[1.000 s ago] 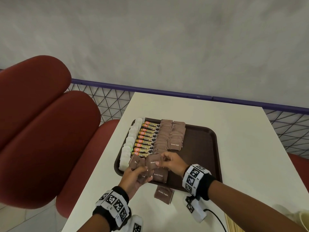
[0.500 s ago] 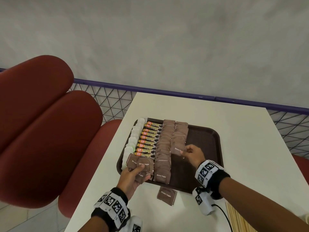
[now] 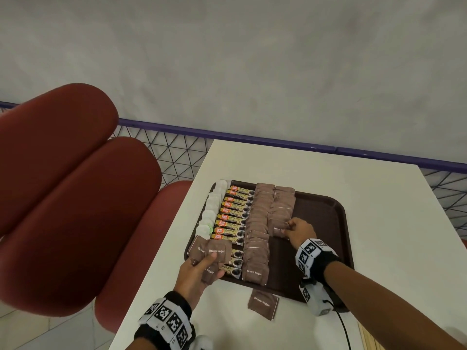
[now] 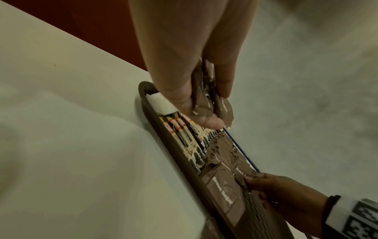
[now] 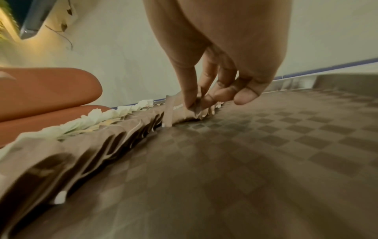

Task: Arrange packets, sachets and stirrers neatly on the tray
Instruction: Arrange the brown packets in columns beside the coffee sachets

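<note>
A dark brown tray on the white table holds rows: white sachets at the left, coffee granule sticks, then two columns of brown sugar packets. My left hand grips a fan of several brown sugar packets over the tray's near-left corner; the same bunch shows edge-on between thumb and fingers. My right hand pinches one brown sugar packet at the near end of the right column, its corner held between thumb and fingertips.
One loose brown sugar packet lies on the table just before the tray. Wooden stirrers show at the lower right edge. Red padded seats stand left of the table. A purple rail with mesh runs behind.
My right hand took one packet from the bunch in my left hand, carried it right and forward, and now sets it at the end of the right column. The left hand stayed put.
</note>
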The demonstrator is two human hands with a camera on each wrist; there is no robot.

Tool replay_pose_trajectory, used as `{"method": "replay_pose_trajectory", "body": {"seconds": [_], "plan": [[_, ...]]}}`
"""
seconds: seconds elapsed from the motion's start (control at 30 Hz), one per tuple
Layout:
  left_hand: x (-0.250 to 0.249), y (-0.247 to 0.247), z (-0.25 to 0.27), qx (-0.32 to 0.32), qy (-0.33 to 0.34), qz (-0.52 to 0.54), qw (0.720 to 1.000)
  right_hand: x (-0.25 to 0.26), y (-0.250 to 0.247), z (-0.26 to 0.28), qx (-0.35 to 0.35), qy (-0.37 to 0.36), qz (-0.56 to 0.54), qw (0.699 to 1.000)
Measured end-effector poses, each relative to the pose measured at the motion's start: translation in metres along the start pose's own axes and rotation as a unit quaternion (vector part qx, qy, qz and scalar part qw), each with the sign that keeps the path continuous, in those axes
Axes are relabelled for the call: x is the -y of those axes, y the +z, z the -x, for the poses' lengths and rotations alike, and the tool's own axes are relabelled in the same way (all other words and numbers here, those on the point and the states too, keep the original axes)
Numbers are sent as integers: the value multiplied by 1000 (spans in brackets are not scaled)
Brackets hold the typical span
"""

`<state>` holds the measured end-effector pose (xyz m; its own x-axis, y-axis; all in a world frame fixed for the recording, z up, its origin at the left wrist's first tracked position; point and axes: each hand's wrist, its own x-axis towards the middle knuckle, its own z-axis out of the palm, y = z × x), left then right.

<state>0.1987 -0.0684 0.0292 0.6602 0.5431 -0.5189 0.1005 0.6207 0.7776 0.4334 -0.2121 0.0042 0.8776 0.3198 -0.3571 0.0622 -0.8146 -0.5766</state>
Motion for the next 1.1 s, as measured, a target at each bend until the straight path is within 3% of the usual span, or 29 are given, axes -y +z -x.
{"method": "replay_pose_trajectory", "body": {"seconds": [0.17, 0.3, 0.57, 0.77, 0.87, 0.97, 1.1], "plan": [[-3, -5, -1, 16, -10, 15, 1000, 6, 2, -3, -41, -25, 124, 991], [-5, -7, -3, 14, -23, 27, 999, 4, 7, -7, -65, -41, 153, 985], [-5, -3, 0, 16, -8, 20, 1000, 4, 8, -3, -110, -43, 144, 982], [-2, 2, 4, 12, -5, -10, 1000, 4, 4, 17, -130, -96, 82, 983], [0, 10, 6, 15, -1, -21, 1000, 5, 6, 33, -100, -163, 54, 980], [3, 20, 8, 20, 2, -23, 1000, 10, 10, 55, -26, -225, -17, 974], [7, 35, 11, 34, -2, -33, 999, 17, 15, 79, 125, -211, -164, 956]]}}
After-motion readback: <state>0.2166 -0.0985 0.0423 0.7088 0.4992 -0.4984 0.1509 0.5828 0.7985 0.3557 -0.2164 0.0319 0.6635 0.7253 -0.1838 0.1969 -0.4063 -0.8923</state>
